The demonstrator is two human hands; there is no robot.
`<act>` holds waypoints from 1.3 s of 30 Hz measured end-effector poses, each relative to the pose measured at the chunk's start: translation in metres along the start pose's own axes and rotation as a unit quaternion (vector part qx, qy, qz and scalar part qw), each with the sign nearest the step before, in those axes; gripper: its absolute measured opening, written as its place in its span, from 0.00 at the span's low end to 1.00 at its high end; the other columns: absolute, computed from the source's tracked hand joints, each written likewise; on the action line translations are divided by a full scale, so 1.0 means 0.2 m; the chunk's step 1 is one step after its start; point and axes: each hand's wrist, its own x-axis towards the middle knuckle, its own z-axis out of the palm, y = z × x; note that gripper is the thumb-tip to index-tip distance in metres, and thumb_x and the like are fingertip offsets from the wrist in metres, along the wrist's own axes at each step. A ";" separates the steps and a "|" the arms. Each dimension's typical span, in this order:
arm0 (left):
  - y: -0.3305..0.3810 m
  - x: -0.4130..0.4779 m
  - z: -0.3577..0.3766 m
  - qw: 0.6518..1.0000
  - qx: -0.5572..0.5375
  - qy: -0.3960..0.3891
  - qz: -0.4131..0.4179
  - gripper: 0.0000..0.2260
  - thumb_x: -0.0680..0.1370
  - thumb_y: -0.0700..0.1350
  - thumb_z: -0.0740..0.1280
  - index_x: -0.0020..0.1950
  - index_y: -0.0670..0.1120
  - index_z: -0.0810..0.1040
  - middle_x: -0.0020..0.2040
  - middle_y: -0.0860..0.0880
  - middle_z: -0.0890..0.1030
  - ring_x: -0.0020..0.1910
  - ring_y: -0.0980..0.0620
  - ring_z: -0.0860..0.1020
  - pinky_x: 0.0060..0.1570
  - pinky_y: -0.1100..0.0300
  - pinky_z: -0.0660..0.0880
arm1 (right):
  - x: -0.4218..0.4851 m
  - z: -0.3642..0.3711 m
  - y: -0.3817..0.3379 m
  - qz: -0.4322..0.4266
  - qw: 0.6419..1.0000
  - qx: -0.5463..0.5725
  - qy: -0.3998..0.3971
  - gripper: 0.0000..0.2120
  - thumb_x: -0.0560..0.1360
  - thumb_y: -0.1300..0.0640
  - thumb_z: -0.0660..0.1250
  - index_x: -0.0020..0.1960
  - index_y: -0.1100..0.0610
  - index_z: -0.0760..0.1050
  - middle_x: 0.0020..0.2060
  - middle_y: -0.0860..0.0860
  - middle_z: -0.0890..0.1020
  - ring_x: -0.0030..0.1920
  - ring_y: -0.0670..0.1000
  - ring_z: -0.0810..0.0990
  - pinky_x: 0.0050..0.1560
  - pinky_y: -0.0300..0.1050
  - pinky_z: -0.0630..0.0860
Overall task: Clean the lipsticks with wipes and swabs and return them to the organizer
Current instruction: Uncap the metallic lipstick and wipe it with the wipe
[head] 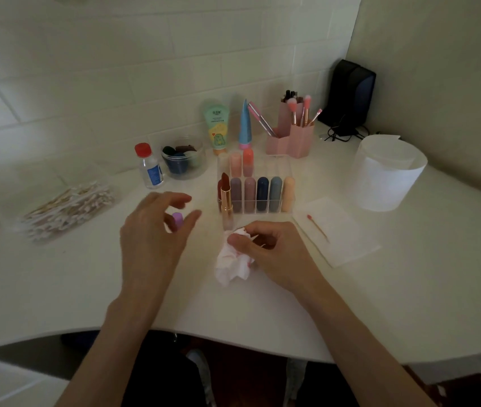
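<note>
Left hand (154,230) fingers spread, holding nothing, half hiding small lilac cap (177,220) | right hand (271,254) fingers clamped on crumpled pink-stained white wipe (230,265) | uncapped red lipstick in gold tube (227,198) upright just before clear acrylic organizer (262,198) | green squeeze tube (217,124) label unreadable | white table (86,289) curved front edge passes under both forearms

Left hand (154,230): fingers spread, loosely curved, thumb apart, gripping nothing. Right hand (268,254) just right of it: fingers curled, thumb pinching crumpled wipe (233,267). Forearms bare.
</note>
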 end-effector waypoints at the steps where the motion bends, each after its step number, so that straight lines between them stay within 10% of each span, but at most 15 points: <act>1: -0.03 0.01 0.00 1.000 0.019 0.002 -0.005 0.14 0.76 0.54 0.74 0.60 0.55 0.80 0.56 0.56 0.77 0.41 0.61 0.76 0.43 0.66 0.71 | 0.00 0.00 0.00 0.001 1.000 0.005 0.001 0.06 0.77 0.53 0.74 0.50 0.55 0.86 0.40 0.49 0.87 0.39 0.49 0.85 0.42 0.43 0.83; 5: -0.15 -0.02 0.06 0.993 0.048 -0.070 -0.078 0.17 0.77 0.56 0.72 0.64 0.56 0.78 0.63 0.52 0.72 0.55 0.51 0.77 0.51 0.49 0.78 | 0.00 0.01 0.02 0.009 1.000 0.010 0.002 0.05 0.76 0.55 0.75 0.51 0.53 0.87 0.41 0.48 0.87 0.39 0.51 0.85 0.44 0.47 0.84; 9: -0.16 -0.03 0.06 0.982 -0.127 -0.058 -0.131 0.04 0.79 0.49 0.71 0.52 0.52 0.84 0.48 0.55 0.82 0.44 0.55 0.80 0.46 0.59 0.75 | 0.00 0.02 0.05 -0.018 0.999 -0.038 -0.031 0.10 0.79 0.55 0.72 0.58 0.55 0.85 0.47 0.47 0.87 0.45 0.47 0.85 0.53 0.46 0.82; 16: -0.17 -0.03 -0.08 0.816 -0.511 -0.183 -0.198 0.22 0.64 0.62 0.79 0.53 0.52 0.87 0.44 0.51 0.83 0.30 0.56 0.69 0.30 0.69 0.65 | -0.02 0.03 0.00 -0.098 0.994 -0.032 0.038 0.12 0.77 0.55 0.74 0.60 0.54 0.84 0.48 0.45 0.87 0.44 0.45 0.85 0.48 0.40 0.83; 24: -0.07 -0.06 -0.03 0.824 -0.490 -0.203 -0.200 0.13 0.73 0.44 0.69 0.54 0.40 0.82 0.30 0.51 0.79 0.25 0.57 0.68 0.24 0.70 0.63 | -0.03 0.10 0.01 -0.274 0.951 -0.119 0.084 0.13 0.82 0.62 0.66 0.64 0.62 0.81 0.54 0.53 0.80 0.52 0.45 0.79 0.52 0.33 0.74; 33: -0.08 -0.07 -0.03 0.813 -0.508 -0.202 -0.201 0.09 0.72 0.43 0.72 0.50 0.44 0.85 0.39 0.46 0.83 0.27 0.54 0.70 0.26 0.69 0.65 | -0.04 0.09 0.00 -0.215 0.969 -0.055 0.109 0.08 0.76 0.54 0.74 0.52 0.56 0.85 0.44 0.41 0.85 0.42 0.43 0.84 0.44 0.35 0.81; 39: -0.08 -0.09 -0.02 0.852 -0.451 -0.202 -0.171 0.11 0.70 0.44 0.74 0.50 0.43 0.86 0.42 0.43 0.85 0.30 0.50 0.74 0.38 0.55 0.69 | -0.02 0.10 0.01 -0.251 0.960 -0.044 0.113 0.11 0.77 0.53 0.72 0.56 0.58 0.85 0.51 0.44 0.83 0.53 0.41 0.82 0.54 0.37 0.80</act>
